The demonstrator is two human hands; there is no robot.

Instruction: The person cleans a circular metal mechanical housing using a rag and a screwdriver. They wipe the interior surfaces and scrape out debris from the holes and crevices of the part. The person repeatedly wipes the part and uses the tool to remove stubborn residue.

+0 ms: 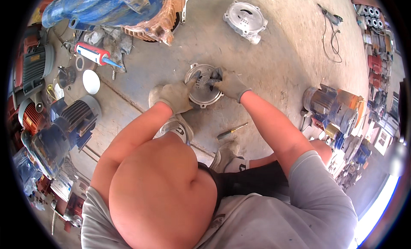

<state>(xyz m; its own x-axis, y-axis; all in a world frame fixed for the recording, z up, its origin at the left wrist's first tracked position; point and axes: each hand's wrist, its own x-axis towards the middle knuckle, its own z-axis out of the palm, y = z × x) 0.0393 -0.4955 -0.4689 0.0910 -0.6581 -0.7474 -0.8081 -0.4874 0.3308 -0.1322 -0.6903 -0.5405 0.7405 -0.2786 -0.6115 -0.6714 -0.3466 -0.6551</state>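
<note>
A round grey metal cover (203, 100) with lugs around its rim and small holes in its face lies on the floor in front of me. My left hand (179, 97), in a dirty work glove, grips the cover's left side, its fingertips reaching onto the face. Above the cover's right side is my right hand (231, 83), also gloved. Its fingers are closed and darkened at the tips; what they pinch, if anything, is too small and dark to make out. A screwdriver (232, 131) with a dark and yellow handle lies near my shoes.
A second metal cover (245, 20) lies farther off. At the upper left are a blue motor housing (107, 7) and a sealant tube (92, 53) with a blue nozzle. Motors (64, 133) line the left; another motor (332, 105) stands right. A corded tool (332, 17) lies far right.
</note>
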